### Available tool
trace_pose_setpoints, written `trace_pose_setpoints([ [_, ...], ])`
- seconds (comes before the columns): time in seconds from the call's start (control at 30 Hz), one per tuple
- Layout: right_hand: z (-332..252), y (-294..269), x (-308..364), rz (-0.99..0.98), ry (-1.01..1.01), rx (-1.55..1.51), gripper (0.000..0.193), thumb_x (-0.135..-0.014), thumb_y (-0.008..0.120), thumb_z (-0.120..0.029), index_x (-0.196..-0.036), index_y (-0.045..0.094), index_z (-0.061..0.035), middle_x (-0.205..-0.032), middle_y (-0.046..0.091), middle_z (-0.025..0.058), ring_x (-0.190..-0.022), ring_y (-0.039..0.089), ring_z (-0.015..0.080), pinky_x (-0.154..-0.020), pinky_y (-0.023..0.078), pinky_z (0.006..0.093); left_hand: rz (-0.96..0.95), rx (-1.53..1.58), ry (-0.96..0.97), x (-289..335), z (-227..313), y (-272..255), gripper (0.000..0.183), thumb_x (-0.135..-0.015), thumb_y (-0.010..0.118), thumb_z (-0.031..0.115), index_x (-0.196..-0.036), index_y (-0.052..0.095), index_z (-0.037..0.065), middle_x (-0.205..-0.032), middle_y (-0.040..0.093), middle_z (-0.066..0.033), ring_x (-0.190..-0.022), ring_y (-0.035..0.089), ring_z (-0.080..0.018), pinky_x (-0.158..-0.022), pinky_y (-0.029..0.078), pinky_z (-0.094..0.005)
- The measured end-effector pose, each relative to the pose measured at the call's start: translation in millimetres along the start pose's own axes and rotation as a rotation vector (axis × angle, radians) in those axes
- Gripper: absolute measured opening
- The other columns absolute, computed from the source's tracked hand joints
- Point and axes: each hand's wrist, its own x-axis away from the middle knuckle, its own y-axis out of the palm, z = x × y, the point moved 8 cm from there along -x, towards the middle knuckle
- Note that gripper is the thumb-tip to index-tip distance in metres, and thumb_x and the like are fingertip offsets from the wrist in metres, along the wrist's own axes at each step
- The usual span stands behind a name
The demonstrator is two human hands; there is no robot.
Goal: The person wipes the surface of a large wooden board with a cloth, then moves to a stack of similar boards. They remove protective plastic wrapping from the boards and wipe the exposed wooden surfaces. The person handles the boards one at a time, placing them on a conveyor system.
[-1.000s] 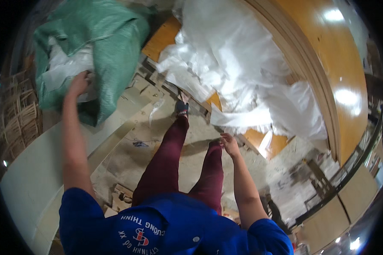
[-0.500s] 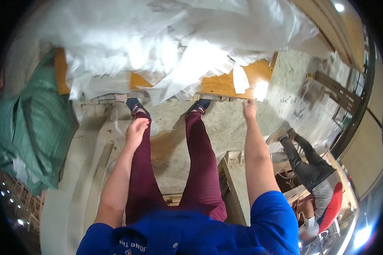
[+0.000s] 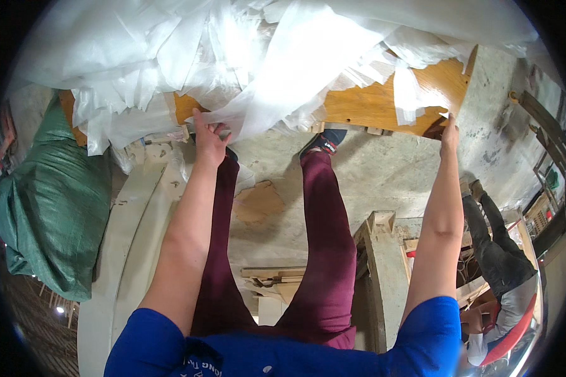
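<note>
A glossy orange-brown wooden board (image 3: pixel 365 105) lies ahead of me, mostly under crumpled white translucent wrapping sheet (image 3: pixel 283 69). My left hand (image 3: pixel 210 139) is at the board's near edge, left of centre. Its index finger reaches up to the wood beside a loose flap of sheet, and the other fingers are apart and slightly bent. At the board's right near corner my right hand (image 3: pixel 449 133) has its fingers pressed together. A small white scrap shows at its fingertips; exactly what they grip is hidden. A white strip (image 3: pixel 407 94) lies across the board near that corner.
A large green woven sack (image 3: pixel 53 207) stands at the left beside a long pale panel (image 3: pixel 126 232). Between my legs and the right arm is a pale post-like piece (image 3: pixel 387 283). Another person (image 3: pixel 503 257) bends over at the right. Wood pieces (image 3: pixel 273 276) lie below.
My left hand has gone forward from my thigh to the board's edge. The right hand has moved right and forward with the corner. The view has shifted closer to the board.
</note>
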Motion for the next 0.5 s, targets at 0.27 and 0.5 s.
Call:
trace_pose_setpoints([
  [0.27,75,26,81,0.007,0.04,-0.159,0.066,-0.081,0.05,-0.046,-0.121,0.045,0.0062,-0.117,0.051,0.0191,-0.108,0.049,0.0287,-0.091,0.037,0.0381,0.025,0.294,0.141,-35,56,-77,0.074,-0.083,0.036,0.064,-0.135,0.033,0.012,-0.137,0.035,-0.0099,-0.127,0.031,-0.0297,-0.106,0.022,-0.046],
  [0.5,177,112,236,0.036,0.739,-1.293,0.062,-0.078,0.061,-0.043,-0.123,0.039,-0.005,-0.128,0.038,0.0156,-0.113,0.041,0.0306,-0.092,0.038,0.049,0.123,0.374,0.196,-22,94,-116,0.076,-0.084,0.037,0.063,-0.138,0.027,0.01,-0.14,0.03,-0.009,-0.129,0.027,-0.0283,-0.107,0.022,-0.0429],
])
